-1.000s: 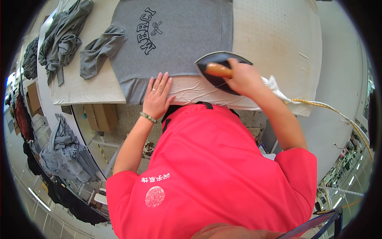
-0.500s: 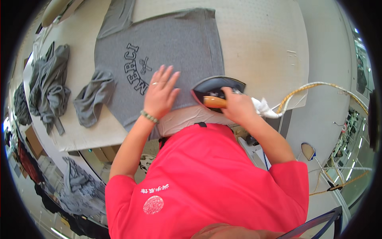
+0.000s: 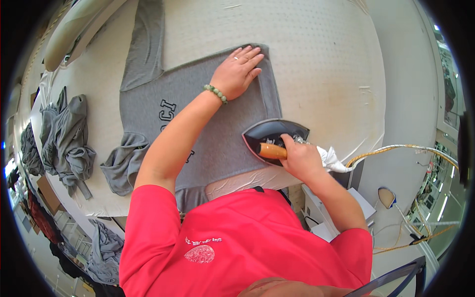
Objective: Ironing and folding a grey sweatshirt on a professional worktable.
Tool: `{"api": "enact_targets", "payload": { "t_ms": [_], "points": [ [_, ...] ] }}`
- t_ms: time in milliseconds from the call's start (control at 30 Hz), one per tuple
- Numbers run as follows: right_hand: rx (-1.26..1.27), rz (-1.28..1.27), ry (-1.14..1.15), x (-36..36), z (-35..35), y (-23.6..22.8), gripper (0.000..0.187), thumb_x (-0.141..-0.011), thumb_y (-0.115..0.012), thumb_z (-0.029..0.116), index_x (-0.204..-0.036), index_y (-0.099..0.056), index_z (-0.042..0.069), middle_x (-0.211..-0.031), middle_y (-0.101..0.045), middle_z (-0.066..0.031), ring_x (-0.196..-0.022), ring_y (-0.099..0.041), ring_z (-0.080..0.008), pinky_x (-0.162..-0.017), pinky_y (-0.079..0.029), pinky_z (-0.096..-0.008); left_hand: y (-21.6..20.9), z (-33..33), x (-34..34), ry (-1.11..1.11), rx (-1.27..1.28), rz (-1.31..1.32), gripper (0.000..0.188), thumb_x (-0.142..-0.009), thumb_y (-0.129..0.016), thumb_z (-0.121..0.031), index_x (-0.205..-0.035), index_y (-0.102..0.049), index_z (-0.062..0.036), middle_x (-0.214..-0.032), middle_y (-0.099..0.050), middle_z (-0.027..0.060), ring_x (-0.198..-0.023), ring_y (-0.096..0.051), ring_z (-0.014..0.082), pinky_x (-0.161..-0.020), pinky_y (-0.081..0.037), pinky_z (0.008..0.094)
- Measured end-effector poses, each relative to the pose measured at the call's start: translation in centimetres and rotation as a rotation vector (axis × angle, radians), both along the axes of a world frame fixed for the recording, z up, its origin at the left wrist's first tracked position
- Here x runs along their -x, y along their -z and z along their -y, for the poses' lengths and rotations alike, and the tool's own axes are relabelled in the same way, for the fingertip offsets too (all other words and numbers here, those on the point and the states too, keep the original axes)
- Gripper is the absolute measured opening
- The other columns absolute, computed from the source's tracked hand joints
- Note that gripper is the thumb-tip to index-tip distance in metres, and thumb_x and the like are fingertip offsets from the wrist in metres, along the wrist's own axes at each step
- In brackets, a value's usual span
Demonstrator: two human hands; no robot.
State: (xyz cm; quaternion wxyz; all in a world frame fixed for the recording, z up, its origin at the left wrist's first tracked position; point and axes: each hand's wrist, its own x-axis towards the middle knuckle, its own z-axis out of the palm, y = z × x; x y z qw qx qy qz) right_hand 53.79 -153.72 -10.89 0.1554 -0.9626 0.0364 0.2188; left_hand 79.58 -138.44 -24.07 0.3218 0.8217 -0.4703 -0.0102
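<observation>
A grey sweatshirt point(image 3: 225, 131) with dark outlined lettering lies spread on the padded pressing table, partly covered by my left forearm. My left hand point(image 3: 238, 72) rests flat on its far right corner, fingers stretched out, with a ring and a green bead bracelet. My right hand point(image 3: 303, 161) grips the orange-brown handle of a steam iron point(image 3: 267, 131). The iron sits over the near right part of the garment, and its wide end reaches past the right edge onto the table cover. White cloth point(image 3: 330, 159) is wrapped at the hose joint behind that hand.
Crumpled grey garments point(image 3: 69, 141) lie at the table's left side. A pale padded arm point(image 3: 74, 34) juts in at the far left. The iron's white and yellow hose point(image 3: 391, 149) runs off to the right. More grey clothing point(image 3: 105, 250) hangs below the table's left edge.
My left hand has slid from the middle of the sweatshirt to its far right corner. The iron stays near the right edge in my right hand. The whole view has shifted a little.
</observation>
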Motion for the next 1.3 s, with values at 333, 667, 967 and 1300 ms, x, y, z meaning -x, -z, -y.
{"api": "enact_targets", "payload": {
  "t_ms": [333,667,967,1300],
  "points": [
    [0.108,0.111,0.05,-23.2,4.8,0.8,0.03,-0.094,-0.07,0.029,-0.113,-0.066,0.006,-0.094,-0.073,-0.0227,-0.093,-0.07,-0.0442,-0.08,-0.056,-0.0518,-2.1,-10.9,0.2,-0.154,-0.098,0.066,0.047,-0.1,-0.063,-0.027,-0.142,-0.059,-0.0065,-0.151,-0.054,0.0121,-0.145,-0.045,0.0302,-0.121,-0.035,0.0464],
    [0.072,0.043,-0.389,-29.1,-1.5,0.3,0.029,-0.091,-0.071,0.028,-0.11,-0.066,0.006,-0.095,-0.074,-0.0207,-0.089,-0.07,-0.0433,-0.078,-0.056,-0.0509,-2.2,-19.9,2.1,-0.508,-0.219,0.048,0.058,-0.096,-0.067,-0.027,-0.148,-0.053,-0.0041,-0.16,-0.045,0.0131,-0.151,-0.038,0.0326,-0.124,-0.03,0.0481],
    [-0.013,0.005,-0.335,-29.9,-9.1,0.0,0.023,-0.09,-0.064,0.02,-0.1,-0.077,0.004,-0.099,-0.076,-0.0224,-0.093,-0.074,-0.0401,-0.082,-0.059,-0.048,-2.2,-20.8,7.5,-0.598,-0.218,-0.024,0.065,-0.098,-0.065,-0.021,-0.155,-0.043,-0.0001,-0.165,-0.038,0.0171,-0.154,-0.032,0.037,-0.125,-0.024,0.0511],
    [-0.053,0.029,0.456,-16.6,10.5,1.2,0.036,-0.093,-0.069,0.029,-0.113,-0.07,-0.001,-0.097,-0.073,-0.0231,-0.094,-0.07,-0.0394,-0.083,-0.054,-0.0448,-2.9,-13.7,10.6,-0.373,-0.219,-0.073,0.067,-0.099,-0.063,-0.028,-0.156,-0.041,-0.0004,-0.167,-0.033,0.017,-0.157,-0.026,0.0365,-0.127,-0.019,0.0532]
  ]
}}
